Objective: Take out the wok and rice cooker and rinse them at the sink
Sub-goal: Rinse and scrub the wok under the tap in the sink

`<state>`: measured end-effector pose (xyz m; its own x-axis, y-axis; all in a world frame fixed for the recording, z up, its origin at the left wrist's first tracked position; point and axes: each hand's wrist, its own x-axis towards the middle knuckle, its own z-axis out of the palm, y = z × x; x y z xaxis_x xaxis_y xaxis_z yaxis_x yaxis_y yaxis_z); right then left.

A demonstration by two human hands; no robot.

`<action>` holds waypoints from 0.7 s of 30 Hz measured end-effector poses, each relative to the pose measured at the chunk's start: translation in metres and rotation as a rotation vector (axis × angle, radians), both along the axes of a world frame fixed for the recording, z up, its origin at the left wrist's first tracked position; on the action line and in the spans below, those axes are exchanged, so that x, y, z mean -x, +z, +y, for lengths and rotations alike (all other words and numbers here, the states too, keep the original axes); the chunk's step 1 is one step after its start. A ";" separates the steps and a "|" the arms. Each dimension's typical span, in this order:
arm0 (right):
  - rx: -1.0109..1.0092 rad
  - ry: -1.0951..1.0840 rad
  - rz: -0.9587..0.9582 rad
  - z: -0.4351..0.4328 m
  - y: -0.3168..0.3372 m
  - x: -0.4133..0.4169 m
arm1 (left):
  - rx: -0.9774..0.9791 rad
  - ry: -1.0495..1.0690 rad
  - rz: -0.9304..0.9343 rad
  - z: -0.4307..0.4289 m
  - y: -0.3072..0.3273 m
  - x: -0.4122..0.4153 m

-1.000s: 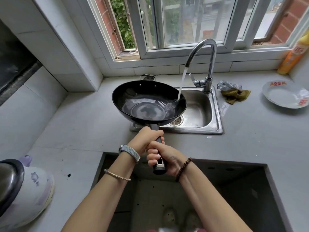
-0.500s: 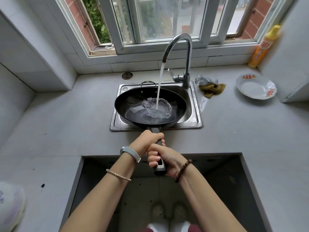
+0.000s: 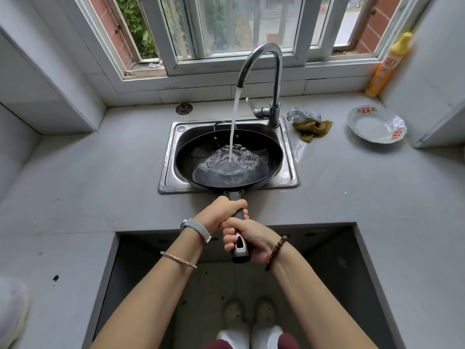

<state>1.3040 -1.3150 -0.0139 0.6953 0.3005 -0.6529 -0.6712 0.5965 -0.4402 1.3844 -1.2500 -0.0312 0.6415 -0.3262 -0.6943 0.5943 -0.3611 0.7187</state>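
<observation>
While tap water pours into it, the round black glossy-coated wok (image 3: 193, 152) sits over the stainless-steel sink (image 3: 168, 157), just ahead of the fingers. Whether it rests on the rim or hangs above it I cannot tell. Its long dark handle (image 3: 240, 246) runs back into both hands. The left hand (image 3: 221, 212) wraps the handle nearest the pan. Directly behind it, the right hand (image 3: 254, 238) curls tight round the grey-capped end, its fingers (image 3: 230, 238) stacked and closed.

This looks like the wok's rinsing step. A shallow pool lies in the bowl, bubbling where the water stream (image 3: 234, 122) from the curved chrome faucet (image 3: 276, 69) lands. The next move is probably a swirl, then a tip forward of the fingers into the basin. Water weight at the far end of a long lever calls for that firm two-handed grip.

The worktop is matte grey. Right of the fingers lie an olive cloth (image 3: 314, 128) and a white plate (image 3: 370, 127). A blurred white shape (image 3: 10, 306) far left of the fingers may be the rice cooker.
</observation>
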 end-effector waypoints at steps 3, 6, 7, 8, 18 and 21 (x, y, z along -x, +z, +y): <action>0.014 0.049 -0.022 0.002 -0.008 0.009 | 0.007 -0.009 -0.015 0.006 -0.009 0.007; 0.050 0.081 0.005 0.008 -0.025 0.020 | -0.007 -0.022 -0.033 0.014 -0.024 0.018; 0.072 0.091 0.021 0.010 -0.031 0.024 | -0.009 -0.019 -0.037 0.016 -0.031 0.023; 0.095 0.096 0.041 0.012 -0.038 0.027 | -0.007 -0.011 -0.036 0.018 -0.036 0.028; 0.257 0.067 0.189 0.011 -0.060 0.041 | -0.006 0.029 -0.054 0.013 -0.061 0.052; 0.252 0.039 0.114 0.007 -0.047 0.032 | 0.016 0.085 -0.022 0.006 -0.049 0.041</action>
